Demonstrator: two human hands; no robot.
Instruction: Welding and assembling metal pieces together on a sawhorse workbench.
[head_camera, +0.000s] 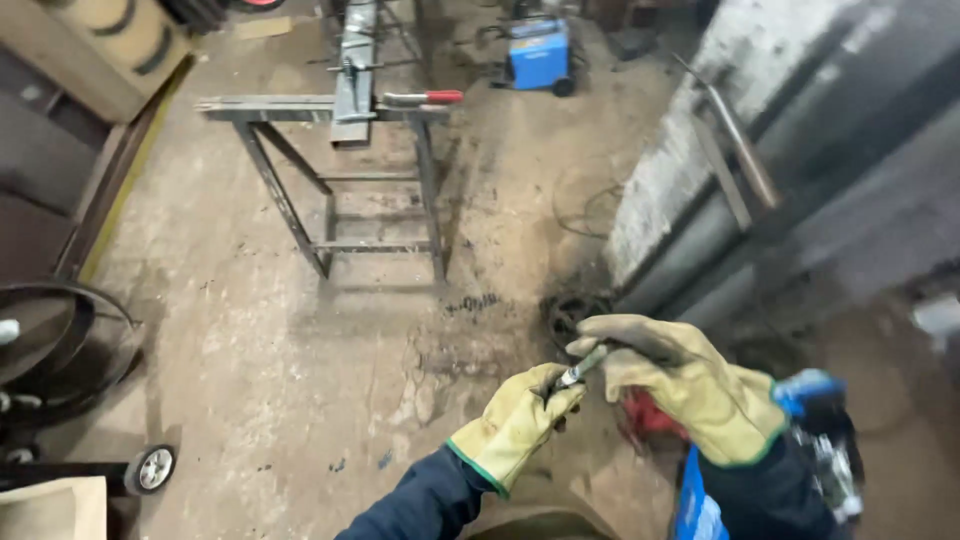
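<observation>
Both my hands wear yellow leather work gloves over dark blue sleeves. My left hand (520, 420) and my right hand (675, 375) meet low in the middle of the head view. Between them they hold a short thin metal rod (582, 367) with a pale tip, the left fingers pinching its lower end and the right fingers wrapped around its upper end. A red object (645, 415) shows just below the right glove, partly hidden by it. A blue and black device (815, 420) sits by my right wrist.
A steel trestle stand (330, 180) stands ahead on the stained concrete floor, with a metal bar and a red-handled clamp (420, 97) on top. A blue machine (538, 55) sits further back. Long metal beams (760, 200) lean at right. A wheeled cart (150, 468) is at lower left.
</observation>
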